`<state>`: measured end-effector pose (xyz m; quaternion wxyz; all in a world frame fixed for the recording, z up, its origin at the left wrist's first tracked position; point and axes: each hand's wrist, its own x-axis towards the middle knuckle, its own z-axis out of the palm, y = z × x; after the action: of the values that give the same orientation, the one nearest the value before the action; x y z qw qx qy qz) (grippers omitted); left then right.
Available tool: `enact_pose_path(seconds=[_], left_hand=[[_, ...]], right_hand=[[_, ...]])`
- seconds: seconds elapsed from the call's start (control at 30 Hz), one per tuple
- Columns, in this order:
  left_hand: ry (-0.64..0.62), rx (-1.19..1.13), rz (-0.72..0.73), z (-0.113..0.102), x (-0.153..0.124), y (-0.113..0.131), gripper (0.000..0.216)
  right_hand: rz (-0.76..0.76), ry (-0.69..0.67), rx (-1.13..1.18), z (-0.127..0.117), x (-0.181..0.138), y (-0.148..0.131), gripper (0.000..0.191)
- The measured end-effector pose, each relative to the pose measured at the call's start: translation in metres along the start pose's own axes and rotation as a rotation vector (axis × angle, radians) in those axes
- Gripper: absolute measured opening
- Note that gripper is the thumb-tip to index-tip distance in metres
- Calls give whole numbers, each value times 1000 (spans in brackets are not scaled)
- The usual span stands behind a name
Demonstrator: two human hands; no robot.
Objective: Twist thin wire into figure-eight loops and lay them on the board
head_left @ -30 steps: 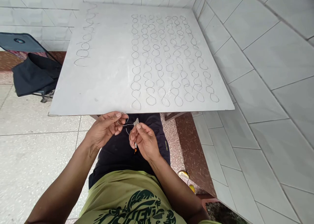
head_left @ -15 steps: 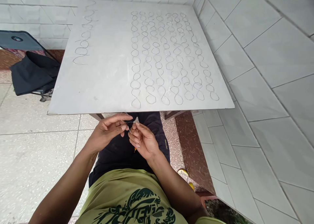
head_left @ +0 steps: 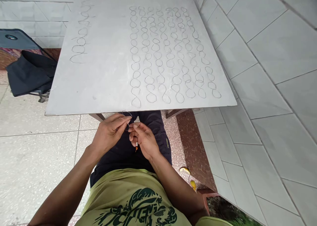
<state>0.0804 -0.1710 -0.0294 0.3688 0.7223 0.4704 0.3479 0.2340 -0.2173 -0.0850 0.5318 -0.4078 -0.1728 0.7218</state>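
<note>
My left hand [head_left: 111, 130] pinches a thin bent wire [head_left: 127, 113] between thumb and forefinger, just below the table's front edge. One loop of the wire curves up past the fingertips and another bends down toward my right hand [head_left: 145, 138]. The right thumb and forefinger are closed at that lower loop; exactly where they grip it is hard to see. Both hands are over my lap. On the white tabletop [head_left: 109, 80], several figure-eight wire pieces [head_left: 135, 83] lie in rows from the middle to the right.
More curled wires [head_left: 79, 41] form a column at the table's left. A folding chair [head_left: 22, 39] with a dark cloth [head_left: 29, 67] on it stands left of the table. A tiled wall [head_left: 257, 70] runs along the right. Something yellow [head_left: 193, 185] lies on the floor at lower right.
My left fingers have closed from a looser hold into a pinch on the wire. The wire has turned, and the right fingers have shifted on its lower part. The view has moved slightly.
</note>
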Motion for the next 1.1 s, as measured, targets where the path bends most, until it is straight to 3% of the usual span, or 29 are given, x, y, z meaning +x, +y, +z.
enact_pose_path(seconds=[0.1,0.2,0.4,0.53,0.7,0.87,1.1], left_hand=[[-33,79,-4,3,-3,-1,26],[-7,47,-25,5,-4,-3,24],[-55,70,-44,2,-4,-3,25],[-112,31,-142,-4,-8,6,32],[15,-119,-318,-8,-11,6,28],[-220,-371,-494,-5,-6,-9,32],[-214,-637,-578,3,-3,-26,28]], right_hand=[[-210,6,-344,-3,-2,-3,23],[-304,-17,-617,-5,-2,-6,17],[-393,-51,-843,-8,1,-4,18],[-382,-64,-830,-11,1,-3,17],[-322,-55,-739,-15,0,-7,22],[-300,-75,-713,-13,0,-9,21],[-290,1,-655,-14,9,2,19]])
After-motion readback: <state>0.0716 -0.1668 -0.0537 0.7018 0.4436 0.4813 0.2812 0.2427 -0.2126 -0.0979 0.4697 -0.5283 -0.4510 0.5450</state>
